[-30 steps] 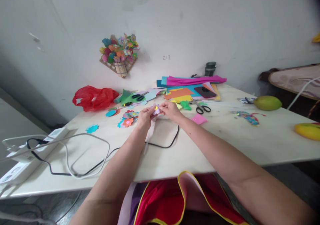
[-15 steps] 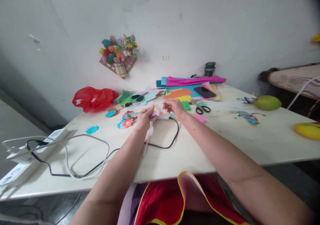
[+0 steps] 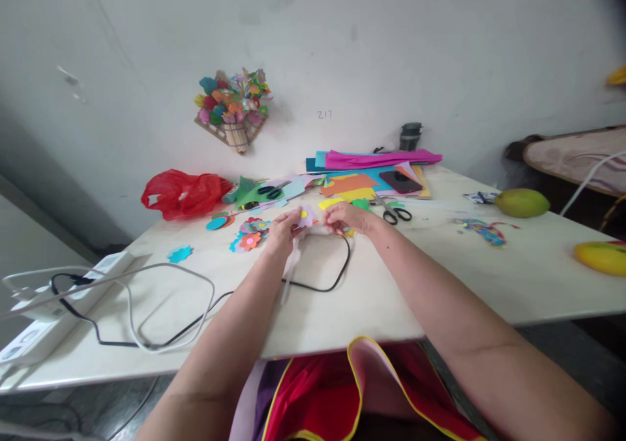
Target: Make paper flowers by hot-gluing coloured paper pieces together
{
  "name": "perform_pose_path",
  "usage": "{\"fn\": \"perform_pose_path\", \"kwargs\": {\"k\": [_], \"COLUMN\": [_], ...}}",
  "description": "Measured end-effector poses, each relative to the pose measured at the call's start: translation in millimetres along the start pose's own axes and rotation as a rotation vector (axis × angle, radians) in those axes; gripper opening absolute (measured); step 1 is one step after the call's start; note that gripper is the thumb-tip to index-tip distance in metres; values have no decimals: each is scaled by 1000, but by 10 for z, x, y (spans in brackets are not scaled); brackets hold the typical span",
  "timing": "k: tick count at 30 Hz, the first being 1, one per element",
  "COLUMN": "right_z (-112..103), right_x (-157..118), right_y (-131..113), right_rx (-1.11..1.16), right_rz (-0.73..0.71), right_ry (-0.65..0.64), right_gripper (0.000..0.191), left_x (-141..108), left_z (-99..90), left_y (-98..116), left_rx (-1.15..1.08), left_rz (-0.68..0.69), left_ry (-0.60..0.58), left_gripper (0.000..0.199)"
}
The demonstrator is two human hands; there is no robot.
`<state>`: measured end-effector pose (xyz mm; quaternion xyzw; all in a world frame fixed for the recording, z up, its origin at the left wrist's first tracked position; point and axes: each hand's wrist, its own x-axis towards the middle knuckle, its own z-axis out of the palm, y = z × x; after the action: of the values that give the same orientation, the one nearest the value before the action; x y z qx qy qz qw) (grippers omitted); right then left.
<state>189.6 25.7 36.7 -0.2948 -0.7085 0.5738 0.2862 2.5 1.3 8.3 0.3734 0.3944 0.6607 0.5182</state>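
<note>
My left hand [image 3: 283, 231] pinches a lilac paper flower [image 3: 306, 216] with a yellow centre. Just right of it, my right hand [image 3: 342, 218] is closed over the table, its fingertips pressed together; what they hold, if anything, is too small to make out. Beneath the hands lies a whitish glue gun, mostly hidden, with a clear glue stick [image 3: 288, 278] trailing towards me and a black cord [image 3: 342, 268] looping to the right. A pile of cut paper flowers [image 3: 250, 241] sits left of my left hand. Beyond my right wrist are black-handled scissors [image 3: 397, 215].
A white power strip [image 3: 68, 304] with tangled cables covers the table's left side. Behind are a red plastic bag [image 3: 183, 193], coloured paper sheets [image 3: 352, 183] and a phone [image 3: 401, 181]. Two mangoes [image 3: 522, 203] lie at the right. A paper bouquet [image 3: 235, 108] hangs on the wall.
My right hand has shifted slightly right and down, and its fingers have turned in more. The left hand and the lilac flower stay in place.
</note>
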Motion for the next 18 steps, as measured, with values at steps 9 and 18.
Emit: {"fn": "perform_pose_path", "kwargs": {"k": [9,18], "right_z": [189,236], "right_x": [135,175], "right_y": [52,77], "right_rx": [24,27], "right_rz": [-43,-105], "right_ry": [344,493], "right_gripper": [25,16], "left_x": [-25,-10], "left_z": [17,2], "left_y": [-30,11], "left_rx": [100,-8], "left_rz": [-35,28], "left_ry": [-92,-10], "left_gripper": [35,35]}}
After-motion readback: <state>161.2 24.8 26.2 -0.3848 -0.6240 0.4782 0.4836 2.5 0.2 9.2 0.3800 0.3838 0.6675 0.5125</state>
